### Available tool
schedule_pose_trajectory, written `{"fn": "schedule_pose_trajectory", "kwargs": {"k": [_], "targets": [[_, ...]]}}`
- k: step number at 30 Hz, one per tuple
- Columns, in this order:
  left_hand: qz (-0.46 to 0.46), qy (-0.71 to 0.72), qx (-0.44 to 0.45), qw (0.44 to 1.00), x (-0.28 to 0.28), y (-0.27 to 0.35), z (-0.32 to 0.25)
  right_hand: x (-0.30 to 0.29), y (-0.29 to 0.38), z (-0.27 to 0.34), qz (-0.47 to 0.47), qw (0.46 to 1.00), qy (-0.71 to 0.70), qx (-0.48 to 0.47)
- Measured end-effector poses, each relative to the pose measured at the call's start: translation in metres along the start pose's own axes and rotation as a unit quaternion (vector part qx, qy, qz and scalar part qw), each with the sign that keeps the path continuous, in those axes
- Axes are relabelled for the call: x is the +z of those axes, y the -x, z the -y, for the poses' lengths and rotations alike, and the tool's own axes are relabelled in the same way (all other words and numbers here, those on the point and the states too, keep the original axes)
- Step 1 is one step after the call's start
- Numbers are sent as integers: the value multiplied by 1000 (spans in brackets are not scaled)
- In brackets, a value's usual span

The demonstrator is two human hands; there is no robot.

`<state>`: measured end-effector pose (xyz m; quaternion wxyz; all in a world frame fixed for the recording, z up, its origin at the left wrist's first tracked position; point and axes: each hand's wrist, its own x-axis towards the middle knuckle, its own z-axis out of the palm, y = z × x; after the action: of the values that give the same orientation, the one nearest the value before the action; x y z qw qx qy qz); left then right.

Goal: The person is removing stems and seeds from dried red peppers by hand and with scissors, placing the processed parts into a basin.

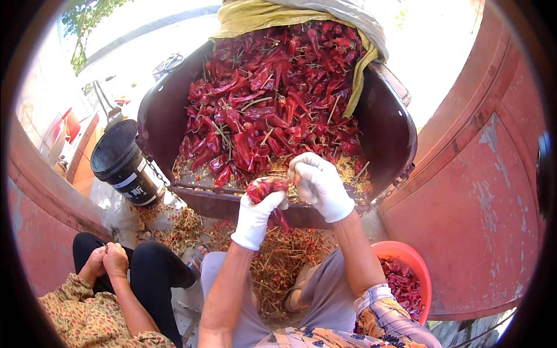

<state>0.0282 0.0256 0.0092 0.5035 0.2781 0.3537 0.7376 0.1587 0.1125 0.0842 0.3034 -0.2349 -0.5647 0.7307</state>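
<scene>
My left hand (259, 214), in a white knit glove, grips red dried chili peppers (266, 188); one pepper hangs below the fingers. Just to its right is my right hand (320, 185), also gloved, with its fingertips pinched around a small orange-red piece (297, 178), probably a pepper's stem end. Both hands are over the front edge of a dark, tub-like cart bed (383, 115). A large heap of red dried chili peppers (261, 108) fills its middle, spilling from a yellow woven sack (270, 18). Loose pale seeds (346, 174) lie near the front edge.
An orange-red plastic basin (425, 278) with peppers stands by my right leg. Discarded stems (278, 265) cover the floor between my feet. A black bucket (119, 152) stands left of the cart. At left sits another person (109, 296), hands together. Red metal doors (474, 209) flank the cart.
</scene>
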Motion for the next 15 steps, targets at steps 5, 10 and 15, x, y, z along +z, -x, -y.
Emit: {"fn": "schedule_pose_trajectory", "kwargs": {"k": [5, 10, 15], "targets": [[-183, 115, 63, 974, -10, -7, -9, -2, 6, 19, 161, 930, 285, 165], [-217, 146, 47, 964, -20, -10, -2, -15, -72, -32, -36, 842, 489, -224], [-229, 140, 9, 963, -21, -8, -11, -16, -118, -47, -44, 643, 713, -276]]}}
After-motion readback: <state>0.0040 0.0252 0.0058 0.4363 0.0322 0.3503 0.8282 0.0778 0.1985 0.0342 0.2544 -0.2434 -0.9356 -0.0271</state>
